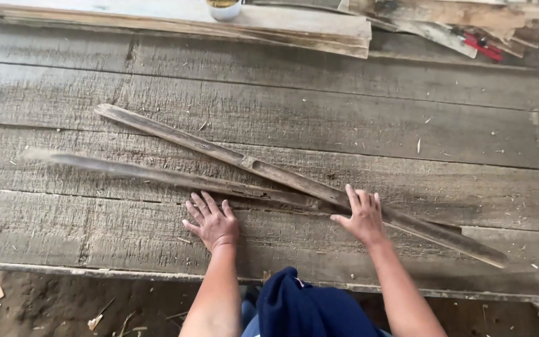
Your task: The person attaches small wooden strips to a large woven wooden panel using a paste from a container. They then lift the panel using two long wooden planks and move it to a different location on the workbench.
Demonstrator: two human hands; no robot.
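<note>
Bamboo, split: two long strips are laid on the weathered plank platform (344, 118), crossing in a shallow V. Longer strip (294, 181) has its long axis running from far left down to near right. Shorter strip (176, 178) meets it just left of the right hand (362, 218). Right hand is pressed flat on the longer strip, fingers spread, nothing clasped. Left hand (212, 221) is laid open just below the shorter strip, touching or nearly so; cannot be told.

no packages, labels, signs, screens
</note>
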